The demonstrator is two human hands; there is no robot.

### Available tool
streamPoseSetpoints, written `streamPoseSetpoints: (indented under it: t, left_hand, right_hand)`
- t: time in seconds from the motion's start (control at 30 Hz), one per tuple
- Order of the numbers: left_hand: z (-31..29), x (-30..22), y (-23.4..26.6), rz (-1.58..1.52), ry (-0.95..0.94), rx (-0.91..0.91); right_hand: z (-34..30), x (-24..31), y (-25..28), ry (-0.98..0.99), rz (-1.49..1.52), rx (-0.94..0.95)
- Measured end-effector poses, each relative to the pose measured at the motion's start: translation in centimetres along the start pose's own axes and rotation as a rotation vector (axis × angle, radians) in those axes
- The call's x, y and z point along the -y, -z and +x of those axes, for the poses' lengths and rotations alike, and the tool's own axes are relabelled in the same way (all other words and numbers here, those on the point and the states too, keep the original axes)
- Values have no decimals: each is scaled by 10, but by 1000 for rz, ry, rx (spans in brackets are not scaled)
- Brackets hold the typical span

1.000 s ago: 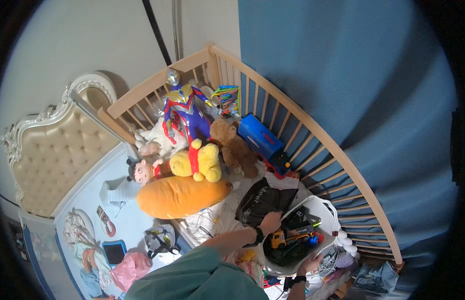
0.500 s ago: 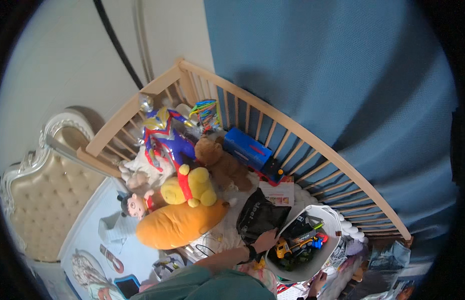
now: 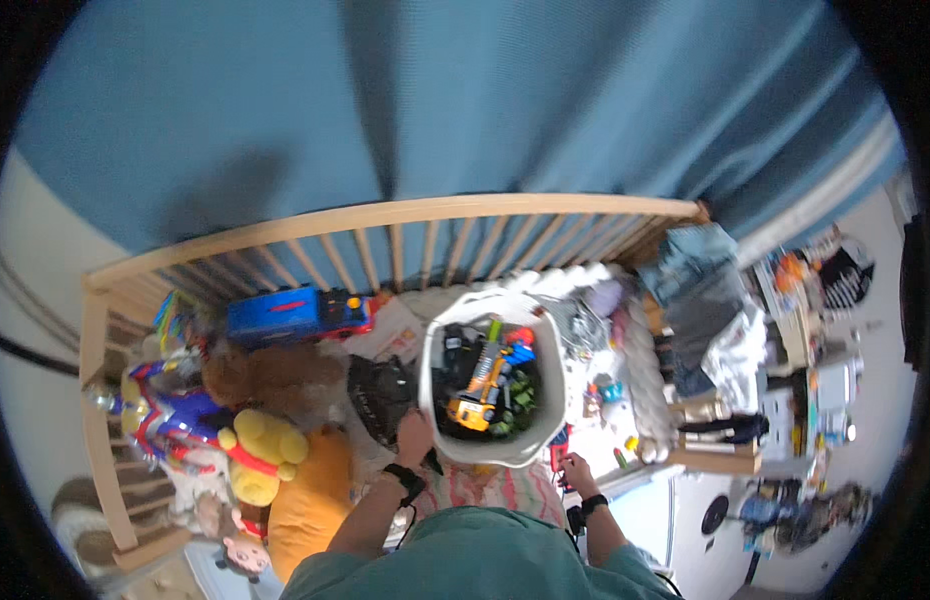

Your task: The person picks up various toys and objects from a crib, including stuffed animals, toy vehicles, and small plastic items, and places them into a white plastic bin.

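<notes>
A white basket (image 3: 552, 385) stands in the middle of the crib, holding a yellow toy truck (image 3: 472, 412), a red and blue toy piece (image 3: 520, 347), dark green pieces and black items. My left hand (image 3: 415, 437) is closed beside the basket's lower left rim, next to a black bag (image 3: 380, 395). A small black piece shows under its fingers, too blurred to name. My right hand (image 3: 578, 473) is below the basket's lower right side, fingertips together against a small red and dark object (image 3: 558, 450) that I cannot make out.
Wooden crib rails (image 3: 395, 215) run along the far side before a blue curtain. To the left lie a blue toy train (image 3: 275, 317), a brown teddy bear (image 3: 270, 375), a yellow plush bear (image 3: 260, 450) and an orange cushion (image 3: 310, 500). A braided bumper (image 3: 645, 380) edges the right.
The view has swung to the right, so the basket is now central and the room's right side shows. My left hand stays by the basket's rim; my right hand is more fully in view.
</notes>
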State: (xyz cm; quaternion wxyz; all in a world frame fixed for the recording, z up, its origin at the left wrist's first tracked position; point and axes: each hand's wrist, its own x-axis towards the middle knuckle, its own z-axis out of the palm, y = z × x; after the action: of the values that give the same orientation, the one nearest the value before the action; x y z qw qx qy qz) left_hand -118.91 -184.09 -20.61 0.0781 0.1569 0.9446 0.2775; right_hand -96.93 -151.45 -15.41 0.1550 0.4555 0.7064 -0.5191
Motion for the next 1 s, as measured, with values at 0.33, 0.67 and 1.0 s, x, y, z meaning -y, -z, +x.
streamPoseSetpoints:
  t: [0.33,0.67,1.0]
  left_hand:
    - [5,-23,6,-111,438,-50]
    - [9,4,22,-15,406,-46]
    - [26,-27,30,-259,510,-173]
  right_hand:
    - [-37,-111,56,-206,165,-10]
    - [-5,-186,121,-319,415,-65]
    - [-23,-256,184,-460,637,-329]
